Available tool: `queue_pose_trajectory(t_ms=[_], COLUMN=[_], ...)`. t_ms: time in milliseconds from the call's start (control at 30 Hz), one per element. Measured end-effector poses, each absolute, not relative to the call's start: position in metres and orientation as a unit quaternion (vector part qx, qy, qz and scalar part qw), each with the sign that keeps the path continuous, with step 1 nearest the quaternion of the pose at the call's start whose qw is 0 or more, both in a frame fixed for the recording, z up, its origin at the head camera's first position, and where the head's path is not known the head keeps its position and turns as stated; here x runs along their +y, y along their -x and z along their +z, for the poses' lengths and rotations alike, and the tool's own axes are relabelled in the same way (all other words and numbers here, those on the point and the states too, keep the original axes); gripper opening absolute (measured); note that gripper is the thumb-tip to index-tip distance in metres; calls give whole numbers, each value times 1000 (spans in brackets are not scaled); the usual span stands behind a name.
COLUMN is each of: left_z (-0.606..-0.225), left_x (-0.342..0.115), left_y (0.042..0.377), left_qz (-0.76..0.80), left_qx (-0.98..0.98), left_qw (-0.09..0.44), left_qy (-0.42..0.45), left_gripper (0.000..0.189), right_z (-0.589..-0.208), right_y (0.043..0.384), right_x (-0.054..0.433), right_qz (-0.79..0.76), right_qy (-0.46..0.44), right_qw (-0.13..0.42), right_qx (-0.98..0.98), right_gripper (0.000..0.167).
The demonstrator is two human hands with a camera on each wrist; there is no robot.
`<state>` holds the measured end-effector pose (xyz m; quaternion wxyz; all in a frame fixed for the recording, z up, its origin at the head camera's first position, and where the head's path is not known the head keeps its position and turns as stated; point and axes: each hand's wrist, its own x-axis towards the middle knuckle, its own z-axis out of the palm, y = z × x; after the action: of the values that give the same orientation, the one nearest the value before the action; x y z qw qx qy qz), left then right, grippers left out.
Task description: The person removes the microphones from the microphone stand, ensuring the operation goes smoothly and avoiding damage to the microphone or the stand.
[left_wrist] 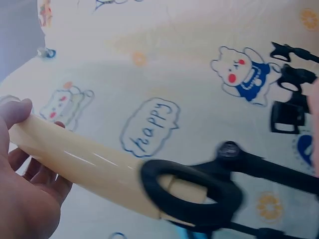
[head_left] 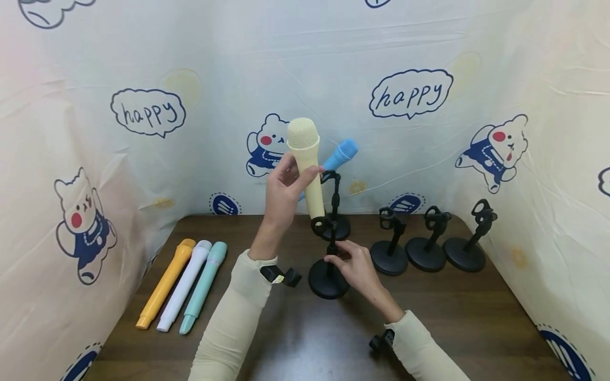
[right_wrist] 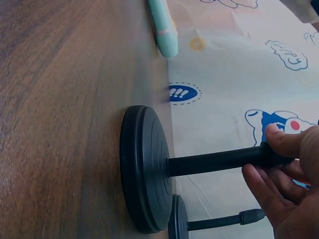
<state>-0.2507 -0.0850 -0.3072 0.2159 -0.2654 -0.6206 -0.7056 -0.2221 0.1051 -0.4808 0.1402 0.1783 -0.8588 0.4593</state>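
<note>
My left hand [head_left: 281,196] holds a cream microphone [head_left: 313,193] by its upper handle, head up and tilted a little left. In the left wrist view, the handle's lower end sits within the ring of a black clip [left_wrist: 230,201]. That clip tops a black microphone stand [head_left: 329,286] with a round base at the tabletop. My right hand [head_left: 357,267] pinches the stand's pole below its joint, thumb and fingers on opposite sides, as the right wrist view shows. Just behind, a blue microphone [head_left: 342,154] leans in another stand [head_left: 335,198], partly hidden by the cream one.
Orange [head_left: 164,286], white [head_left: 185,286] and teal [head_left: 204,288] microphones lie side by side on the wooden table [head_left: 286,349] at left. Three black stands with bare clips [head_left: 389,256] stand in a row at right. A printed cloth [head_left: 305,63] encloses the back and sides.
</note>
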Motion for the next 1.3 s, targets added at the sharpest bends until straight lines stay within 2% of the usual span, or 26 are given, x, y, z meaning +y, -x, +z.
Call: queue_pose_trajectory(t_ms=[233, 500, 800, 1033, 1300], left_z=[-286, -281, -296, -310, -336], left_x=[-93, -104, -122, -146, -176], left_y=[246, 243, 236, 230, 224], left_qz=[-699, -696, -695, -704, -690], left_qx=[-601, -594, -614, -626, -658], left_qw=[251, 262, 254, 228, 230], left_qy=[296, 309, 276, 246, 192], left_gripper=[44, 42, 41, 36, 30], right_z=[-481, -480, -482, -480, -482], right_y=[223, 223, 223, 222, 222], right_x=[106, 105, 105, 106, 104], right_qz=[452, 452, 455, 458, 454], right_qy=[-172, -166, -162, -167, -169], right_qw=[141, 138, 138, 138, 137], right_qx=[-864, -865, -865, -862, -864], right_gripper=[37, 39, 37, 36, 33])
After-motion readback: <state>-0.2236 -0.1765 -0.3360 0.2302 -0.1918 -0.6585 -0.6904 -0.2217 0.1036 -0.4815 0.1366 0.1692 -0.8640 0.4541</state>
